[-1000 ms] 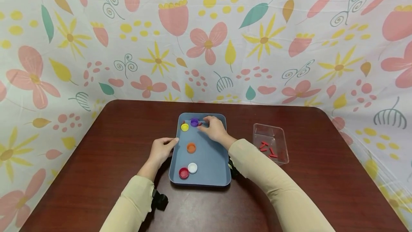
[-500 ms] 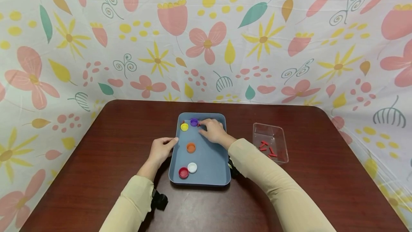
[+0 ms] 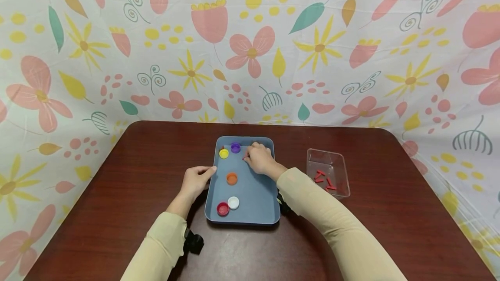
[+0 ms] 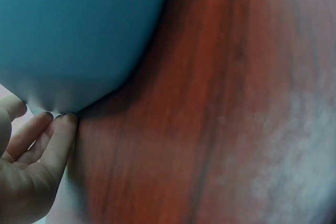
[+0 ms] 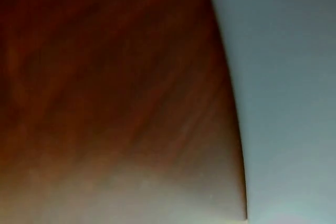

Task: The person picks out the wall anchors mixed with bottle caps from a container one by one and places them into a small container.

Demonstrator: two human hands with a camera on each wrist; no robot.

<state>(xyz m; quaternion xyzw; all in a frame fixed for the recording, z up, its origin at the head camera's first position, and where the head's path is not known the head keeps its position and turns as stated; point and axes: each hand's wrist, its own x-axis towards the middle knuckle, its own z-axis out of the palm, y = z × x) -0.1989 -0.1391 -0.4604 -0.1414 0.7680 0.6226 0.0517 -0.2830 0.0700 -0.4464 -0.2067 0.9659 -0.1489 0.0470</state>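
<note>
A blue-grey tray (image 3: 250,198) lies on the table with its long side running away from me. My left hand (image 3: 196,181) pinches its left rim; in the left wrist view the fingertips (image 4: 67,120) meet the tray's edge. Over the far right part of the tray is my right hand (image 3: 259,158), fingers curled, with a bit of a small red stick (image 3: 245,157) showing at the fingertips, most of it hidden. Left of that hand sit a purple cap (image 3: 235,148) and a yellow cap (image 3: 224,154). Nearer stand an orange cap (image 3: 232,178), a white cap (image 3: 233,203) and a red cap (image 3: 222,208).
To the tray's right, a clear plastic box (image 3: 340,164) holds several red sticks (image 3: 319,180). Brown wooden table (image 3: 156,151) surrounds both. A flowered cloth (image 3: 250,99) hangs behind the table's far edge.
My right hand reached to the purple cap's side, then drew back slightly right and nearer, its fingers curling in more. The left hand and the caps have stayed in place.
</note>
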